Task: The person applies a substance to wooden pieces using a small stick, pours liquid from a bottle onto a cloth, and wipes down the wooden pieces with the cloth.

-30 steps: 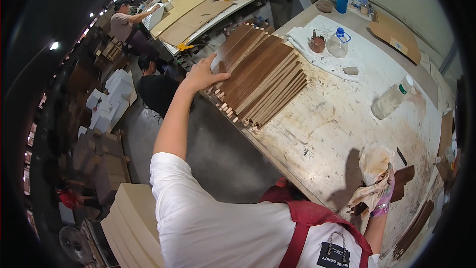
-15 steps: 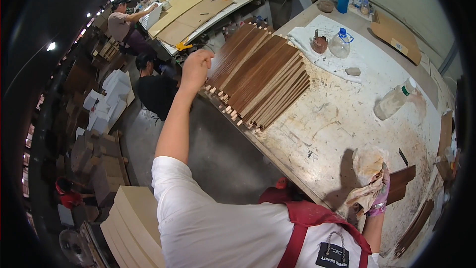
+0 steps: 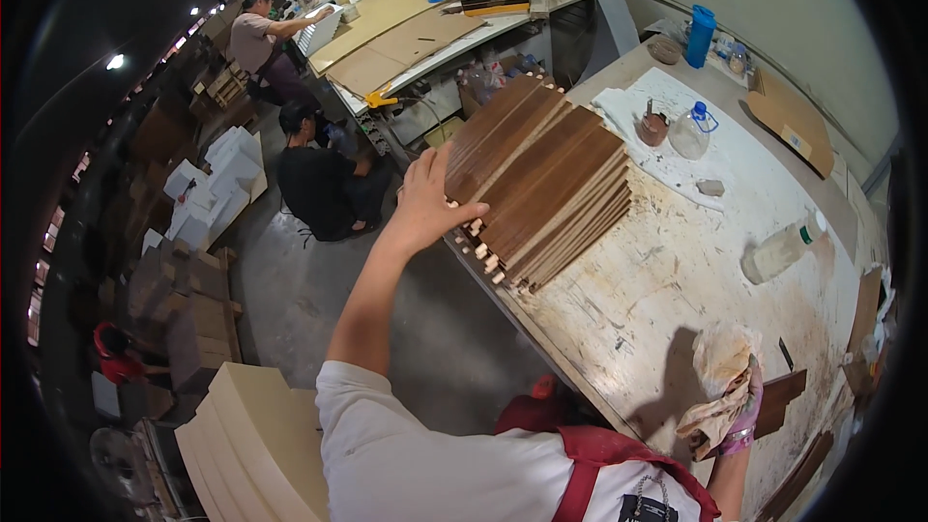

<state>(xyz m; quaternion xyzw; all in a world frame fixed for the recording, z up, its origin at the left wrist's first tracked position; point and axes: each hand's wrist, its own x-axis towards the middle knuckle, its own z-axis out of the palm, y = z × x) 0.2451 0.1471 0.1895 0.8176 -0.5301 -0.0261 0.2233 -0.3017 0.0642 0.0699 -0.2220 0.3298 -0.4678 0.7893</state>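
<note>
Stack of dark brown wood panels (image 3: pixel 546 184) on the glue-stained workbench (image 3: pixel 677 280), dowel ends overhanging the near edge. Slid slightly toward the bench middle versus half a second ago; looks squared up under the push. Left hand (image 3: pixel 425 203) now flat against the stack's dowelled end, fingers spread, nothing gripped. Right hand (image 3: pixel 737 404) closed around a crumpled rag (image 3: pixel 720 382), well right of the stack. Beyond the stack: clear plastic bottle (image 3: pixel 781 249), small glue pot (image 3: pixel 653 126), blue bottle (image 3: pixel 700 35).
</note>
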